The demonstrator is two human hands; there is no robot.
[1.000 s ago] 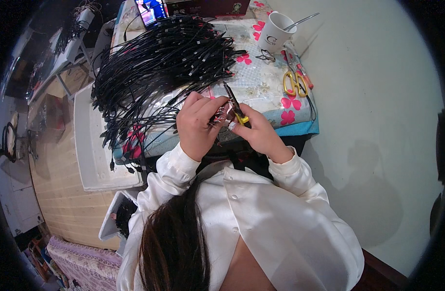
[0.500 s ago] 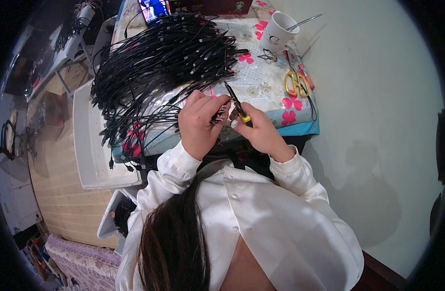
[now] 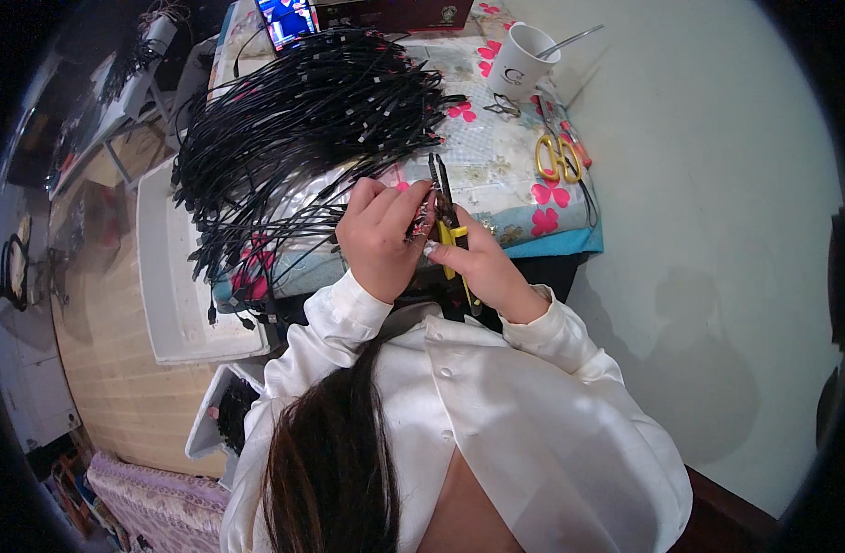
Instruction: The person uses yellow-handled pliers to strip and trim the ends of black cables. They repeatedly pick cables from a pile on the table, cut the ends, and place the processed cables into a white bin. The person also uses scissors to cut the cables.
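Note:
My left hand (image 3: 378,238) is closed around a bundle of black cables, whose stripped ends with thin red and white wires (image 3: 420,219) poke out between thumb and fingers. The cables trail off to the left over the table edge. In my right hand (image 3: 489,267) are wire strippers (image 3: 455,235) with black and yellow handles, their dark jaws parted and pointing away from me, right beside the wire ends. Something small and white covers the tip of my right thumb. Beyond both hands lies a big heap of black cables (image 3: 302,120) with small plugs.
On the flowered tablecloth (image 3: 478,189) stand a white cup (image 3: 522,66) holding a metal spoon, gold-handled scissors (image 3: 558,158) and a lit phone (image 3: 287,22). A dark red box (image 3: 385,13) is at the back. Left of the table sits a white foam tray (image 3: 169,304); a wall (image 3: 708,184) borders the right.
The wire strippers have opened, their jaws and handles now spread apart. Both hands stay close together in almost the same place.

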